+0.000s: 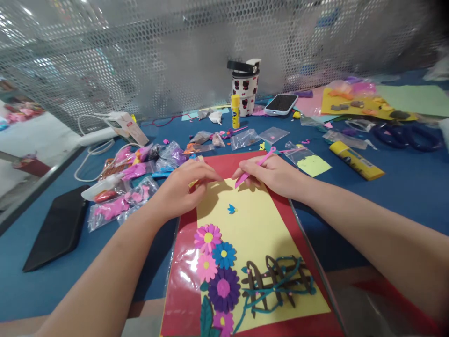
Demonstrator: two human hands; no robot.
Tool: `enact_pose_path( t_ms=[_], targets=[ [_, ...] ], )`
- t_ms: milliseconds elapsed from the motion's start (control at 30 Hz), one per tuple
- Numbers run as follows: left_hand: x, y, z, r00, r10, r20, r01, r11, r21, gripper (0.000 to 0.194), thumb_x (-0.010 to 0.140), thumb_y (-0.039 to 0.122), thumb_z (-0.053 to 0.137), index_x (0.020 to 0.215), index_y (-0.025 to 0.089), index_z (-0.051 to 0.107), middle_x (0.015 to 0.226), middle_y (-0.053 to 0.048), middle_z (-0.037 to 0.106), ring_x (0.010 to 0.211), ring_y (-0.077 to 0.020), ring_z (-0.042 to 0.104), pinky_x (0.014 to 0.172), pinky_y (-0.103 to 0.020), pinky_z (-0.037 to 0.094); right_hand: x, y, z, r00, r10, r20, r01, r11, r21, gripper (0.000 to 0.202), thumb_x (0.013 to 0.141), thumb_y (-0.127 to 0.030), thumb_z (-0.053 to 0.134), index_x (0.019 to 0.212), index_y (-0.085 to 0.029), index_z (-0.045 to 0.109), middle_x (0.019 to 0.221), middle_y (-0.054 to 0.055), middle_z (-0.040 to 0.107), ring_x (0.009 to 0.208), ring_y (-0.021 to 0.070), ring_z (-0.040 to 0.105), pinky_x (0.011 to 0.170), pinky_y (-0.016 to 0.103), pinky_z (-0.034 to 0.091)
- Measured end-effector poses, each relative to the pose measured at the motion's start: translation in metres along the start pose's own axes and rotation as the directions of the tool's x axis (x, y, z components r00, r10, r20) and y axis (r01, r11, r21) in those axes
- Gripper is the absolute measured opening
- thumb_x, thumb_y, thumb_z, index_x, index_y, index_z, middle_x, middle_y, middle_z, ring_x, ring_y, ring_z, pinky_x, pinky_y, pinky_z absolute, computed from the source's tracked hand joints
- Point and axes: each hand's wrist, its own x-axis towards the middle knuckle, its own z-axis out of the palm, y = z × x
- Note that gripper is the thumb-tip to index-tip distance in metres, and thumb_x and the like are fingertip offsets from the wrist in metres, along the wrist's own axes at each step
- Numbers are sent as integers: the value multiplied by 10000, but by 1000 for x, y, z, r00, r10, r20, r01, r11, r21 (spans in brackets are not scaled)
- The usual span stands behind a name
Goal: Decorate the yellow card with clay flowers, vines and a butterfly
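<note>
My right hand (264,173) pinches a pink plastic tool (255,169), its tip pointing down at the top of a yellow sheet (259,224). On the sheet's upper left edge rests my left hand (191,185), fingers loosely bent and apart, with nothing visible in them. Below the hands lies a small blue clay piece with a yellow end (231,209). Clay flowers (223,289) in pink, blue and purple run down the left side, and a brown clay fence (277,283) with teal vines is at the lower right. A red backing (185,276) surrounds the sheet.
Bags of colored clay (119,203) and a black tablet-like object (58,227) lie left. Behind stand a glue stick (235,112) and a patterned cup (245,89), near a phone (281,104). A yellow tube (357,160) and blue-handled scissors (405,137) are right.
</note>
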Motion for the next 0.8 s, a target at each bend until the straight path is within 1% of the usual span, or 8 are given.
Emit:
enact_pose_path(
  t_ms=[100,200,267,333,400,467,600,800],
  targets=[
    [-2,-7,-12,964,-87,-253,134,975,175,303,804,61,466,945,196,698,930,-33,728,883,-179,640,822,-325,480,0,3,0,999,-45,-16,43,995,-93,416,925,-468,468,854,-156,733,725,44,715,570,113,567,553,243,427],
    [-10,-17,-29,857,-270,-439,392,894,216,347,781,47,452,960,190,712,928,-38,738,855,-181,652,787,-311,486,-2,5,1,995,-97,-13,92,972,-214,433,936,-474,440,861,-163,731,795,57,731,703,154,629,649,265,460],
    [-17,-22,-38,824,-419,-381,518,830,207,322,807,93,460,987,194,708,933,-35,746,857,-189,668,752,-300,494,-3,7,2,993,-121,13,121,956,-267,433,944,-467,425,863,-166,725,812,61,731,760,172,643,687,280,468],
    [-23,-23,-39,831,-513,-213,555,788,267,247,870,278,516,1015,207,703,957,-42,750,828,-211,679,720,-314,500,-3,8,2,989,-148,29,150,944,-294,426,948,-455,420,836,-172,719,822,62,727,791,180,649,721,293,471],
    [-22,-21,-32,871,-487,-65,480,815,325,315,890,426,528,1080,232,687,1094,-52,725,959,-239,668,792,-334,496,-1,10,2,984,-176,26,176,940,-292,433,954,-446,404,808,-176,709,876,64,716,827,180,651,758,298,476],
    [-16,-19,-21,898,-440,-1,415,845,337,278,871,437,569,1031,257,708,1054,-36,736,949,-230,670,793,-318,491,2,12,1,978,-210,-8,200,942,-268,431,963,-426,375,827,-173,696,988,75,683,878,177,646,788,301,485],
    [6,-17,-5,949,-314,21,287,892,349,186,864,352,588,890,239,733,929,-36,749,877,-213,668,788,-316,476,7,10,-5,963,-249,-102,205,925,-319,363,964,-341,360,942,-148,667,992,92,683,918,189,640,849,332,475],
    [17,-11,8,994,-96,-49,107,947,304,213,900,356,545,950,229,708,957,-32,735,914,-194,632,864,-340,447,7,1,-1,963,-266,-39,243,923,-298,260,917,-251,469,962,-200,720,1084,46,733,1021,181,657,915,303,464]
  ],
)
